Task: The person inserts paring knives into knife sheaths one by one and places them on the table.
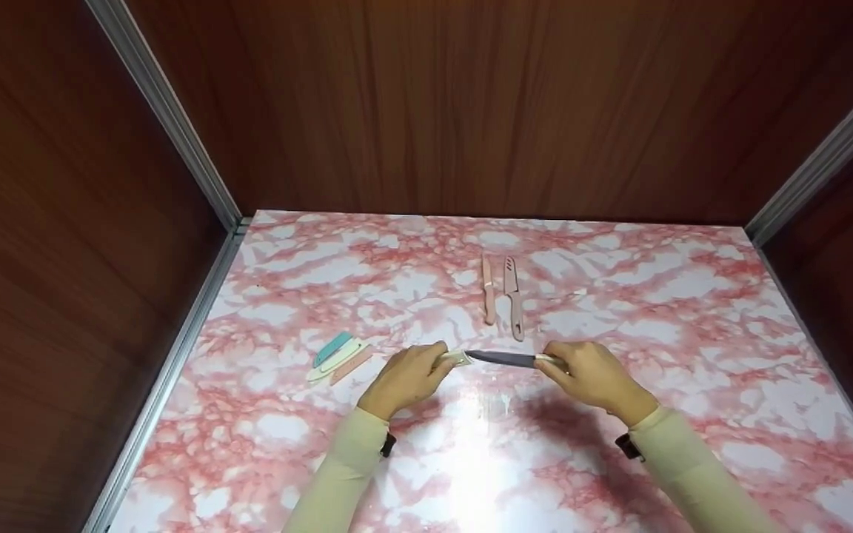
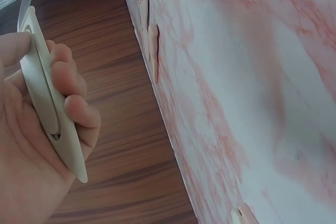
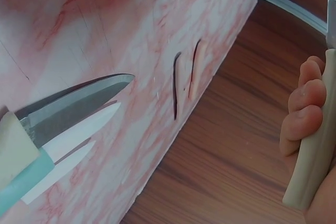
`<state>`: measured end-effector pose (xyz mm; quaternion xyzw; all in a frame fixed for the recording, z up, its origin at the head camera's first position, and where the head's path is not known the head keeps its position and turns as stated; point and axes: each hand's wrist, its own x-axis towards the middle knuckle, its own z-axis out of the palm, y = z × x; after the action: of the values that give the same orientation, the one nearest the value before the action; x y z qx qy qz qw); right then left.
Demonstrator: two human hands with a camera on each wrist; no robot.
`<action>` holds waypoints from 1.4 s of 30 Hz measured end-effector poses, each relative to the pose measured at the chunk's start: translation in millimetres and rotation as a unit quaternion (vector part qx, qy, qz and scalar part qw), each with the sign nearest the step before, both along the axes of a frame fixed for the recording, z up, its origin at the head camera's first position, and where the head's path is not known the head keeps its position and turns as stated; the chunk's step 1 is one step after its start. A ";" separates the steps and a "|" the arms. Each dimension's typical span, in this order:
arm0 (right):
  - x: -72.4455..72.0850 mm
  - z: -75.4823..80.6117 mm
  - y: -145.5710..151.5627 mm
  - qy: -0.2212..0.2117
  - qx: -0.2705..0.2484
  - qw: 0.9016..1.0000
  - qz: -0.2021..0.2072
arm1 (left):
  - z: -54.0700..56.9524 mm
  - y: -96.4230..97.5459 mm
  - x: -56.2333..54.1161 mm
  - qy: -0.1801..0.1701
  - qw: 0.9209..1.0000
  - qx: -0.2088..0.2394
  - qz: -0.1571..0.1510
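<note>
My left hand holds a cream knife sheath, its thumb on one face and its fingers curled round the far edge. My right hand grips the cream handle of a knife with a dark grey blade. That blade points left, its tip right at the mouth of the sheath, and most of its length shows between the two hands. Left of my left hand lie a teal sheath, a cream sheath and a pink sheath, side by side.
Farther back on the marbled table lie a slim pink knife and a wider pink knife. In the right wrist view, a grey-bladed knife and two white-bladed knives lie together. Brown wood panels wall the table.
</note>
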<state>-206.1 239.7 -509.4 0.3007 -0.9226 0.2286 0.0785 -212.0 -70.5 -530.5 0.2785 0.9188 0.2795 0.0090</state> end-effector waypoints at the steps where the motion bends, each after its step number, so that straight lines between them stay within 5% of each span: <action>1: 0.2 -0.1 0.2 0.002 0.001 1.000 -0.001 | -0.3 -0.3 0.3 -0.001 1.000 0.000 0.001; 26: -0.4 2.9 -3.7 0.033 0.014 0.999 0.010 | 4.2 1.9 0.6 -0.011 1.000 -0.001 -0.003; 37: -4.2 2.7 -4.6 0.084 0.017 0.994 0.069 | 8.3 3.2 1.8 -0.021 1.000 -0.006 -0.017; 42: -5.4 3.1 -4.2 0.070 0.014 0.994 0.083 | 9.8 4.7 1.6 -0.010 1.000 -0.020 -0.020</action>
<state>-211.5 235.5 -506.3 0.3927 -0.8898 0.1997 0.1194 -210.4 -65.8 -520.7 0.2940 0.9182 0.2640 0.0294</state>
